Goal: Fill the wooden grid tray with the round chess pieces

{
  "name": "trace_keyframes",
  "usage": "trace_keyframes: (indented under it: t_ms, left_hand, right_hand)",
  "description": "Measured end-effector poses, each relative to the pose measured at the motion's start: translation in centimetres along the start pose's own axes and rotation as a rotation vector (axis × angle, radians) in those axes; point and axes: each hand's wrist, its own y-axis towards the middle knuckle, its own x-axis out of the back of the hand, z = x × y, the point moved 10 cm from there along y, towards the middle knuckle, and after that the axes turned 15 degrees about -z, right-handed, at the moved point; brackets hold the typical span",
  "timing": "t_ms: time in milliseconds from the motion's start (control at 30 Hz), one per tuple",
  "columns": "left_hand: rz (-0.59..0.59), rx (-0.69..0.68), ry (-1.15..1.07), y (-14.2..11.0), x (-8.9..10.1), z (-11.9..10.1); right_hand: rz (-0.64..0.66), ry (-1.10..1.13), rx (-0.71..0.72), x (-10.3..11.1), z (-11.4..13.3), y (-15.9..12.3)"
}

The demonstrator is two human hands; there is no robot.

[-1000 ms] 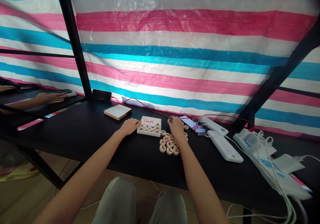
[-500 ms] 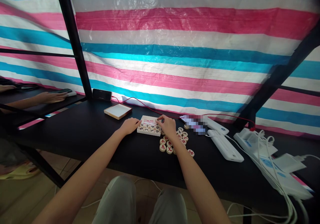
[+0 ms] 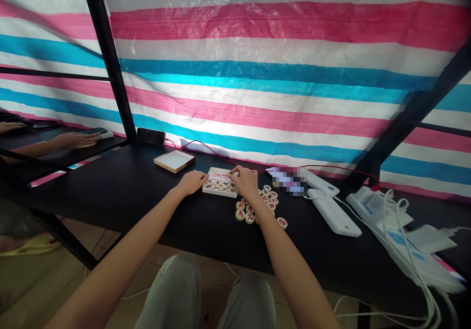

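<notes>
A shallow white box (image 3: 220,193) lies on the black table, with rows of round xiangqi pieces (image 3: 221,184) marked in dark characters and a pale slip with red print (image 3: 220,176) toward its far side. My left hand (image 3: 192,182) grips the box's left edge with its fingertips. Over the right part of the box, my right hand (image 3: 246,181) is closed in a pinch on what looks like a xiangqi piece, mostly hidden by the fingers. Loose red-marked xiangqi pieces (image 3: 249,217) lie in a cluster beneath and beside my right wrist; my forearm covers some.
A shallow lid (image 3: 174,161) lies behind my left hand. A dark phone (image 3: 150,137) leans at the back. To the right are white power banks (image 3: 333,214) and a power strip (image 3: 405,250) with cables. Another person's hand (image 3: 75,140) rests at far left.
My right hand stays at the box's right side, its fingertips shifted very slightly. My left hand keeps its place on the left edge. The whole view has tilted a little.
</notes>
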Motion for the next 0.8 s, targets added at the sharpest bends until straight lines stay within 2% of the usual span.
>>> trace_keyframes:
  t_ms: [367, 700, 800]
  left_hand:
    - [-0.001, 0.0, 0.012, 0.03, -0.02, -0.04]
    - [-0.003, -0.009, -0.005, -0.07, 0.23, -0.23]
    - [-0.002, -0.005, -0.001, -0.04, 0.18, -0.18]
  right_hand:
    - [0.016, 0.009, 0.028, -0.56, 0.19, -0.22]
    - [-0.005, 0.035, -0.031, -0.28, -0.34, -0.16]
    - [-0.001, 0.015, -0.01, -0.46, -0.15, -0.21]
